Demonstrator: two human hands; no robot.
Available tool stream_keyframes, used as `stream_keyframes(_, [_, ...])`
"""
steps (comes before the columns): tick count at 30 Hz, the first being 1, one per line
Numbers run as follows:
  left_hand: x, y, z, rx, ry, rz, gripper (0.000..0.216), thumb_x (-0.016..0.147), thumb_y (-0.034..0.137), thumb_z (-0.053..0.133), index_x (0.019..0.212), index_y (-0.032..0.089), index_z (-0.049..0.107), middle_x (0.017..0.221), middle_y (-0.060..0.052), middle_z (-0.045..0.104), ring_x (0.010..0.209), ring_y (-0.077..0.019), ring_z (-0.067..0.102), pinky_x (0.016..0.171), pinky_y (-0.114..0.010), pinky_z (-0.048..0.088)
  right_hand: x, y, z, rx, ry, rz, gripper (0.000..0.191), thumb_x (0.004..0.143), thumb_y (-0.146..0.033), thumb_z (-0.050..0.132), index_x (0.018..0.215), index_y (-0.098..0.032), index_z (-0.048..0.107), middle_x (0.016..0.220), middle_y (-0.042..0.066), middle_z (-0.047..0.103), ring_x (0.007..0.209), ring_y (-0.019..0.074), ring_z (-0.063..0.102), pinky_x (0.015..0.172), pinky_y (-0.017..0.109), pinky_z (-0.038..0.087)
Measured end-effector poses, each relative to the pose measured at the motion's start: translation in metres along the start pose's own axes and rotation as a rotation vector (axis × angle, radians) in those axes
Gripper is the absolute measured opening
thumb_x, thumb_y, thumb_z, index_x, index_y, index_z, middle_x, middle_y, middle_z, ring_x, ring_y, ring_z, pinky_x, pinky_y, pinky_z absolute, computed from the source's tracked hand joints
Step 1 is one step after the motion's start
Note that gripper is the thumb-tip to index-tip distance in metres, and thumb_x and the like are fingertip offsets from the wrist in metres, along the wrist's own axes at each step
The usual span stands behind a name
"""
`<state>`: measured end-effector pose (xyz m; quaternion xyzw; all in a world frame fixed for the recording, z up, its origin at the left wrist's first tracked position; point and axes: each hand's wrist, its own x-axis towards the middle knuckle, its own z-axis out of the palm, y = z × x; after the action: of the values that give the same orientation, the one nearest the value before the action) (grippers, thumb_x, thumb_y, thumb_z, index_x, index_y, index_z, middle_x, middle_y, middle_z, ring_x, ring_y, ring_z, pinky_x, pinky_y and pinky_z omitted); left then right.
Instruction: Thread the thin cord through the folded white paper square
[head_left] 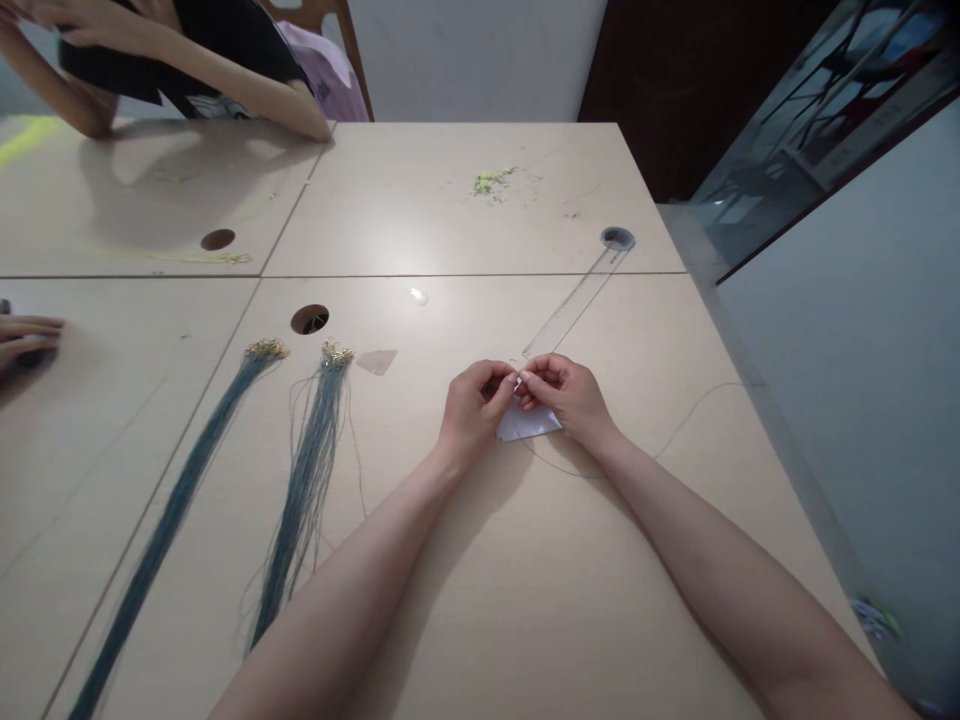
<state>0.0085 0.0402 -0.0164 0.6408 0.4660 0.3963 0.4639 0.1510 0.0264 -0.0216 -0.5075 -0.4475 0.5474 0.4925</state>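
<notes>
My left hand (478, 402) and my right hand (568, 397) meet fingertip to fingertip over the table, both closed in a pinch. A thin dark cord (566, 472) curves out from beneath them and runs off to the right, passing under my right forearm. What sits between the fingertips is tiny and mostly hidden; it appears to be part of this cord. Just below the fingers lies a small white card (529, 424). Two fine lines (564, 310) stretch from near my fingertips up to a grey ring (617, 239) on the table.
Left of my arms lie two bundles of blue-green cords, a looser one (304, 490) and a tighter one (180, 490), with gold-coloured metal ends. A pinkish flat piece (377, 361) lies nearby. Yellow-green scraps (493, 182) lie farther back. Another person's arm (247, 95) rests across the table.
</notes>
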Motion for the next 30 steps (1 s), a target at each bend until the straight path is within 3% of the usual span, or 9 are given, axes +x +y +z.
stream_keyframes(10, [0.000,0.002,0.001,0.012,0.002,0.018,0.018,0.082,0.033,0.048,0.080,0.016,0.055,0.074,-0.002,0.058,0.067,-0.0113,0.052,0.062,-0.023,0.041,-0.001,-0.003,0.001,-0.028,-0.027,-0.027,0.022,0.071,-0.041,0.061,0.076,-0.020,0.058,0.066,0.000,0.062,0.060,0.0140,0.060,0.059,0.028,0.053])
stream_keyframes(22, [-0.005,0.022,-0.001,-0.134,-0.091,0.030,0.019,0.082,0.033,0.048,0.082,0.015,0.054,0.084,-0.004,0.059,0.081,-0.0134,0.055,0.074,-0.027,0.042,-0.010,-0.029,-0.001,-0.146,0.030,-0.256,0.019,0.078,-0.038,0.054,0.082,-0.019,0.051,0.067,-0.003,0.056,0.057,0.0100,0.054,0.054,0.025,0.046])
stream_keyframes(26, [-0.014,0.037,0.000,-0.312,-0.149,-0.023,0.018,0.082,0.032,0.047,0.080,0.015,0.050,0.074,-0.003,0.060,0.075,-0.0123,0.057,0.073,-0.028,0.042,-0.014,-0.046,-0.011,-0.131,0.082,-0.302,0.017,0.076,-0.034,0.058,0.081,-0.019,0.054,0.068,-0.002,0.057,0.060,0.0101,0.055,0.055,0.024,0.047])
stream_keyframes(30, [-0.023,0.060,0.001,-0.318,-0.192,-0.049,0.015,0.080,0.029,0.051,0.080,0.014,0.052,0.066,-0.002,0.058,0.064,-0.0103,0.055,0.065,-0.025,0.042,-0.015,-0.065,-0.035,-0.012,0.244,-0.348,0.014,0.071,-0.029,0.063,0.078,-0.019,0.058,0.076,0.000,0.061,0.060,0.0075,0.055,0.055,0.022,0.046])
